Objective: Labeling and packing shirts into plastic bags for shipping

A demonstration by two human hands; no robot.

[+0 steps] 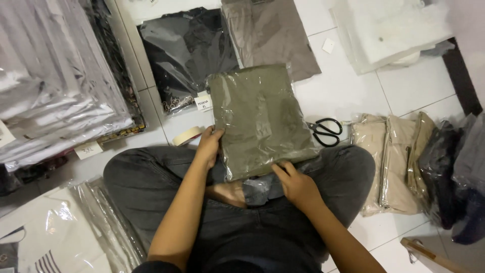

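The lower edge of the olive pack (260, 119) is covered by the right hand (298, 188) and by the left hand (209, 146) at its left side, so the fingertips under it stay unseen. Both forearms run out of the bottom edge. The tape roll (188, 135) is partly hidden behind the left hand. One scissors (324, 131) blade tip slips under the pack. The white stack (55, 81) is cut by the left and top edges; the white bags (389, 28) by the top. Dark packs (462, 177) leave the right edge. The small labels (203, 103) are too small to tell.
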